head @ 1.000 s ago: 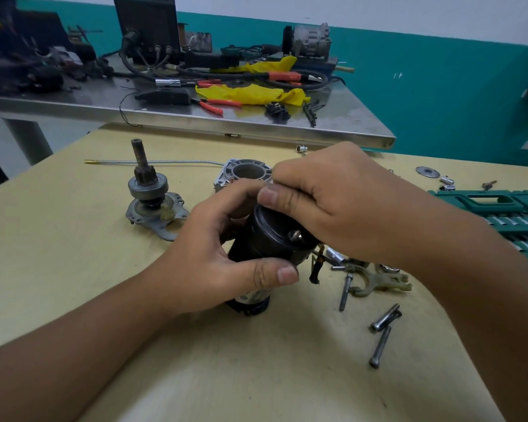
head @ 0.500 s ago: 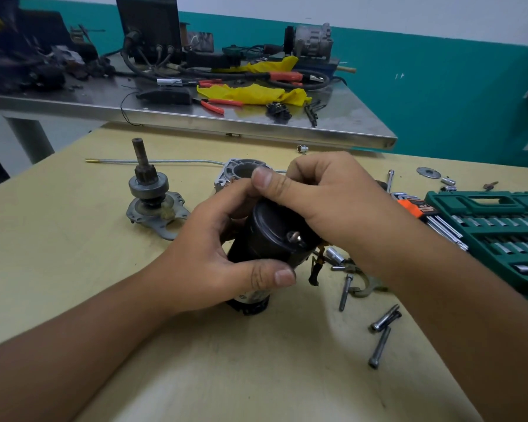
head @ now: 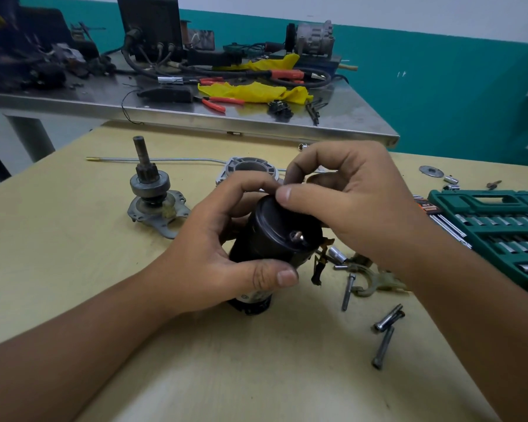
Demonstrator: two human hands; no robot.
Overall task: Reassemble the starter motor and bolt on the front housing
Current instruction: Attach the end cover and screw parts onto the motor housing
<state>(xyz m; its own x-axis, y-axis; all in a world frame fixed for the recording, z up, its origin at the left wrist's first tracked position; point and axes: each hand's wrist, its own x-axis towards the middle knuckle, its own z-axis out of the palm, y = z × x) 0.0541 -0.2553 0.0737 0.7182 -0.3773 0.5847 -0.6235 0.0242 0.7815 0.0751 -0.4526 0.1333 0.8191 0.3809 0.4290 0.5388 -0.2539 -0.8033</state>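
While tilted, black motor body [head: 275,236] | left hand [head: 208,254] grips | right hand [head: 348,202] pinches rim

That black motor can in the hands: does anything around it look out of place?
Nothing looks broken. The black cylindrical motor body is held tilted by the left hand, the right hand at its top rim. Loose silver bolts lie scattered on the wooden table, and the grey pinion shaft assembly stands apart, unfitted.
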